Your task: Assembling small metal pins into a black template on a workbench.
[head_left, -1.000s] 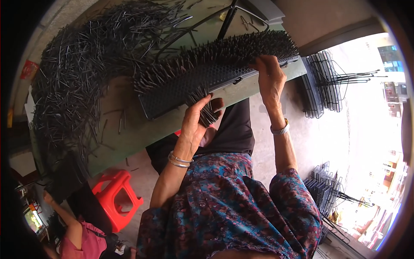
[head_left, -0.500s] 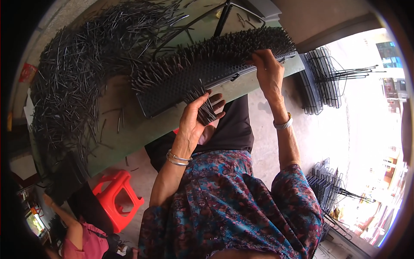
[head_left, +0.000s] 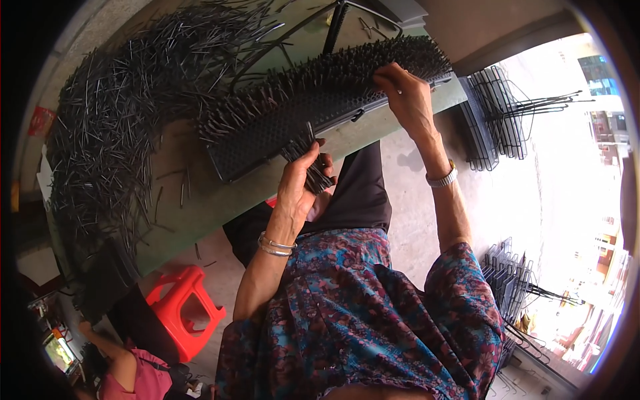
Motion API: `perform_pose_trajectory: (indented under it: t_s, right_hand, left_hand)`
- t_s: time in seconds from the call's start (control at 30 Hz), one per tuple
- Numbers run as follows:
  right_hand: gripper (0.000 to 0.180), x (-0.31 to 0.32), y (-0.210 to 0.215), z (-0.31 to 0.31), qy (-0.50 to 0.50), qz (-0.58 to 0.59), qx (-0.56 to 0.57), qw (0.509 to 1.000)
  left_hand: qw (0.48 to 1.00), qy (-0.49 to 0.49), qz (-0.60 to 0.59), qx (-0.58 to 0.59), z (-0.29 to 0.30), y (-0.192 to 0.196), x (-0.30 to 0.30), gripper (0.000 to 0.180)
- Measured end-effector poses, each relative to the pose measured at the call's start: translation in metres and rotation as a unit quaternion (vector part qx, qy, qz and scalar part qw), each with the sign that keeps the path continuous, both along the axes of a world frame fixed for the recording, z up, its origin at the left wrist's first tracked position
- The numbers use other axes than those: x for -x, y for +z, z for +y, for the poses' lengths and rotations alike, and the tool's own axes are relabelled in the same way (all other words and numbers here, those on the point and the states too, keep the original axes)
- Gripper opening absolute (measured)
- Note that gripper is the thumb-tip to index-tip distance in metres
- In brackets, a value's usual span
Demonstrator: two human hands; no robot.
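Note:
A long black perforated panel (head_left: 250, 148) lies aslant on the table. Thin dark rods (head_left: 313, 79) stand packed along its far side, while holes show bare on the near side. My left hand (head_left: 292, 183) is at the panel's near edge, fingers curled round a bundle of thin dark rods (head_left: 316, 176). Over the panel's right part, my right hand (head_left: 410, 100) reaches down with thumb and fingers pinched together beside the standing rods. Whatever lies between those fingertips is hidden.
A big heap of loose dark rods (head_left: 107, 133) covers the left of the green tabletop (head_left: 200, 217). A red plastic stool (head_left: 187, 310) stands below, near another person in a pink top (head_left: 137, 377). Black wire racks (head_left: 497, 120) stand on the floor at right.
My right hand has shifted a little left and farther across the panel. The left fingers, spread before, have curled in round the bundle of rods.

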State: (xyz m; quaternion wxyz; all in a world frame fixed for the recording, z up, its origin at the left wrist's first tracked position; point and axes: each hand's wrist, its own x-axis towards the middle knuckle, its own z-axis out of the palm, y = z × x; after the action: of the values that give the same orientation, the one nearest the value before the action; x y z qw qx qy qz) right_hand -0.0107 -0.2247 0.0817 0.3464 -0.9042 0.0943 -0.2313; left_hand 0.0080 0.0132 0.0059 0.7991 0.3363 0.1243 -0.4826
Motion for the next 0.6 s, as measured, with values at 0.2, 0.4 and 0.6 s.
perform_pose_trajectory:
  t_s: [0.2, 0.4, 0.6]
  right_hand:
    - [0.009, -0.007, -0.012, -0.009, 0.042, 0.01, 0.03, 0.999]
    - [0.009, -0.003, -0.02, -0.005, 0.011, -0.019, 0.138, 0.99]
    - [0.015, 0.003, -0.027, 0.0, -0.039, -0.012, 0.143, 0.989]
  left_hand:
    - [1.0, 0.003, -0.014, -0.006, -0.005, 0.012, 0.006, 0.027]
    - [1.0, 0.016, 0.005, -0.012, -0.005, 0.006, 0.009, 0.02]
    - [0.999, 0.026, 0.015, -0.014, -0.007, 0.011, 0.013, 0.02]
